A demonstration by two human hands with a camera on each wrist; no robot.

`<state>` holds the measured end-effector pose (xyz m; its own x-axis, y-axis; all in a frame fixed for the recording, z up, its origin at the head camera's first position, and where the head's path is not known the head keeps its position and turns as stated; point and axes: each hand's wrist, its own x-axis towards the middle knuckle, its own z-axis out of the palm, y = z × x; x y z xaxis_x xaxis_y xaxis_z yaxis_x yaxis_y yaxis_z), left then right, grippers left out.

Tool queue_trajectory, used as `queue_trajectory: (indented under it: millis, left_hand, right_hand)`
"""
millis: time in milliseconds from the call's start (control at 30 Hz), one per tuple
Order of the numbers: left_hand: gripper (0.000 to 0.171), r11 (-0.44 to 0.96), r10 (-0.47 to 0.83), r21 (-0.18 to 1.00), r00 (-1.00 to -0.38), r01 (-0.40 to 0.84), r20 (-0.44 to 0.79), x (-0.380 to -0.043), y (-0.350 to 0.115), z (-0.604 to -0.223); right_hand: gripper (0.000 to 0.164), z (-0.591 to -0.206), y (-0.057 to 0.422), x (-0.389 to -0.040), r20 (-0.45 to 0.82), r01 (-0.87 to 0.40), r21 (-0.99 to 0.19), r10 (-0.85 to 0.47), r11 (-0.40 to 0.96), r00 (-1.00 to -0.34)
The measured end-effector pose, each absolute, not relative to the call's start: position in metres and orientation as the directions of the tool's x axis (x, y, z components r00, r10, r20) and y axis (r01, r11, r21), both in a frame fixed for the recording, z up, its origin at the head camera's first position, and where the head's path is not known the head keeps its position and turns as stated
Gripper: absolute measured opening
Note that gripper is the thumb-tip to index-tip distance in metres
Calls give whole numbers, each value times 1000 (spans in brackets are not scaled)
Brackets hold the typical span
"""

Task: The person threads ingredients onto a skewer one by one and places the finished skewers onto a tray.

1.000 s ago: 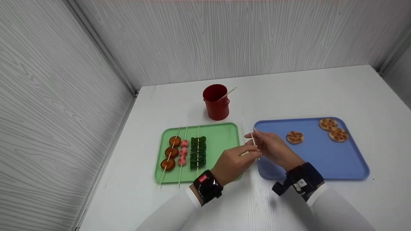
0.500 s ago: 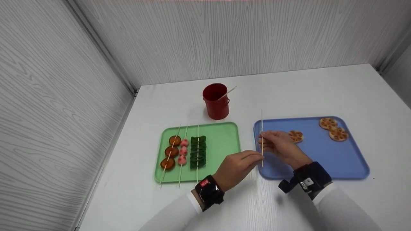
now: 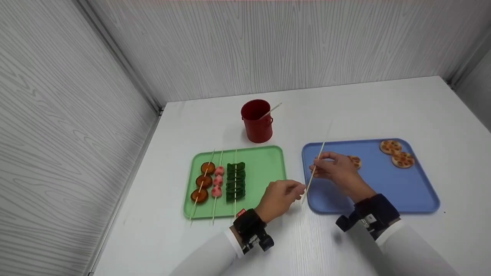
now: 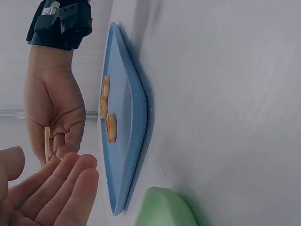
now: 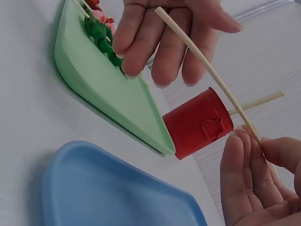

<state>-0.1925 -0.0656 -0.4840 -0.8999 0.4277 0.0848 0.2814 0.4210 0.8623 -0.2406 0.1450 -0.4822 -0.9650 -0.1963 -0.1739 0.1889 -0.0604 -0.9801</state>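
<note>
My right hand (image 3: 339, 172) pinches a thin bamboo skewer (image 5: 202, 59) between thumb and fingers, over the left side of the blue tray (image 3: 383, 191). The bare skewer slants, its lower end toward me. Beside that end is my left hand (image 3: 282, 199); in the right wrist view its fingers are extended and its thumb stands apart, gripping nothing. Three lotus root slices lie on the blue tray: one slice (image 3: 356, 161) partly hidden behind my right hand, and two slices (image 3: 402, 160) touching at the back right corner.
A green tray (image 3: 264, 161) on the left bears three loaded skewers: brown round slices (image 3: 204, 181), pink pieces (image 3: 217, 180) and folded green pieces (image 3: 235, 182). Behind it stands a small red bucket (image 3: 259, 128) with a thin stick (image 3: 273, 109) leaning out. Walls rise at the back and left.
The skewer first tipped upright between both hands, then slanted with its far end to the right. My left hand has let go and drawn slightly left; my right hand has shifted right.
</note>
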Motion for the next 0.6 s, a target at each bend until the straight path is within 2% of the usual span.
queue_trajectory:
  millis: [300,433,600]
  left_hand:
    - [26,223,433,973,-889,-52,-146,-197,-65,-494]
    - [26,141,474,981,-861,-133,-185,-198,-65,-493]
    - [22,89,509,984,-843,-152,-176,-198,-66,-494]
  right_hand:
    - [27,-484,135,-235,-171,180,-984,-289,-5,-942]
    - [27,-478,130,-233,-146,135,-989,-311,58,-939]
    - [27,-472,125,-233,-107,55,-985,-323,166,-940]
